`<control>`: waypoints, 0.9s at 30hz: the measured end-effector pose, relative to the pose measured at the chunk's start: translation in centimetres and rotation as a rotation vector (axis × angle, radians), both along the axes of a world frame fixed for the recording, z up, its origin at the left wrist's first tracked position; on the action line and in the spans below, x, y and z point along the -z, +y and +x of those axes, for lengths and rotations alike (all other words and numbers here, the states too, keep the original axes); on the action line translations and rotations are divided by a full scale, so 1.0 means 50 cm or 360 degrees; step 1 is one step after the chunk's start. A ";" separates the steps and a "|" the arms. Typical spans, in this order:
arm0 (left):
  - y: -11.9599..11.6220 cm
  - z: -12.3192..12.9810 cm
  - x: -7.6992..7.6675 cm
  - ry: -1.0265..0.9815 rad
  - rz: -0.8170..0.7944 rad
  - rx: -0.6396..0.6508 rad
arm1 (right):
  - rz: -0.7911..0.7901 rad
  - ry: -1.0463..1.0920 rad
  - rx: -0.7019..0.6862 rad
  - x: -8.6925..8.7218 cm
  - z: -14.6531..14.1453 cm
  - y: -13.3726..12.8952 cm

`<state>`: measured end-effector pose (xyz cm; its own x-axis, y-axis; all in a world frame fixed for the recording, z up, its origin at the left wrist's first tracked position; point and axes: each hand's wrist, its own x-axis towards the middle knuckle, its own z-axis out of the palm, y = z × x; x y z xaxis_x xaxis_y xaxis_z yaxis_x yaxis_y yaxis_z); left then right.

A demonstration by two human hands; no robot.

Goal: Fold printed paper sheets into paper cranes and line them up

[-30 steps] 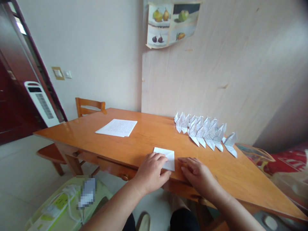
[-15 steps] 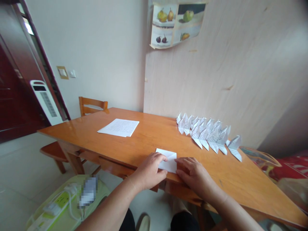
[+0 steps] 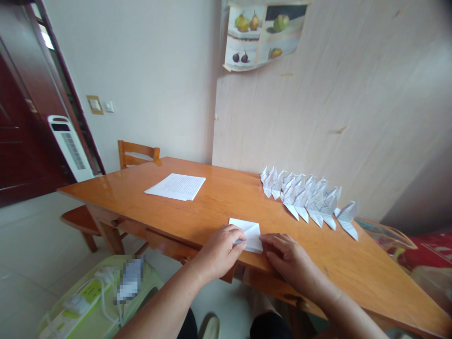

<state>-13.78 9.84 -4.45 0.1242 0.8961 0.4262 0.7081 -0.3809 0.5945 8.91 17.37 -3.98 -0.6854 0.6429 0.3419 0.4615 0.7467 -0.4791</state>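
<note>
A folded sheet of white paper (image 3: 252, 230) lies near the front edge of the wooden table, with a crease running across its upper face. My left hand (image 3: 222, 249) pinches its left side between thumb and fingers, lifting a flap slightly. At the opposite edge, my right hand (image 3: 287, 254) rests with fingers stretched out and thumb apart, its fingertips at the paper's right side. Several folded paper shapes (image 3: 307, 197) with pointed tips stand in rows toward the back right. A stack of written sheets (image 3: 176, 187) lies to the left.
The wooden table (image 3: 219, 195) stands against the wall. A wooden chair (image 3: 137, 153) is at its far left end. Down on the left, a pale green stool (image 3: 148, 278) holds a power strip (image 3: 88, 294) with cables. Red bags sit beyond the right edge.
My left thumb and fingers have closed on the paper's left side and raised a flap. My right thumb has drawn slightly away from the paper. The view has shifted slightly.
</note>
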 end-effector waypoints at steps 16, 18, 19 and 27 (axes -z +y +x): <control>-0.012 -0.021 -0.009 -0.0127 -0.0023 -0.0127 | 0.0121 -0.0034 -0.0092 0.001 -0.023 0.011; -0.018 -0.040 -0.013 -0.0107 -0.0002 -0.0238 | 0.0147 -0.0051 -0.0098 0.001 -0.023 0.013; -0.021 -0.049 -0.015 -0.0075 0.0003 -0.0279 | 0.0156 -0.0060 -0.0102 0.001 -0.023 0.015; -0.031 -0.072 -0.018 0.0258 0.0015 -0.0193 | 0.0098 -0.0140 -0.0167 -0.017 -0.027 0.020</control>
<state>-17.40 8.28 -3.56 0.0830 0.9048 0.4177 0.8352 -0.2918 0.4661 7.54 18.38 -3.15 -0.7767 0.5460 0.3141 0.4177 0.8196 -0.3921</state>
